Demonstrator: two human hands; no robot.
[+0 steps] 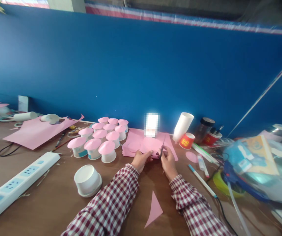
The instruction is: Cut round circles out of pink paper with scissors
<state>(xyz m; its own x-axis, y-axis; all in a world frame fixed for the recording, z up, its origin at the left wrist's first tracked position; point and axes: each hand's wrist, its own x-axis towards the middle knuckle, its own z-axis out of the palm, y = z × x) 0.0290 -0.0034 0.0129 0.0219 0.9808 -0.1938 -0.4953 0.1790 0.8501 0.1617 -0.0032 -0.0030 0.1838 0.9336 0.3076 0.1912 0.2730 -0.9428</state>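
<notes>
My left hand point(142, 160) pinches the near edge of a piece of pink paper point(152, 144) between thumb and fingers. Dark-handled scissors point(162, 149) are gripped in my right hand point(168, 162), their blades pointing up and away beside that paper. Beneath both lies a stack of pink paper sheets point(131, 139). On the table nearer to me rests a pink paper scrap point(153, 209), pointed at one end. Left of the stack stand several paper cups topped with pink paper caps point(107, 148).
An upturned white bowl point(88, 178) sits left of my forearm, with a power strip point(23, 183) farther left. To the right are a stack of white cups point(183, 126), a red cup point(187, 141), a marker point(202, 180) and a cluttered pile with plastic bags point(251, 164). A blue partition point(141, 65) stands behind.
</notes>
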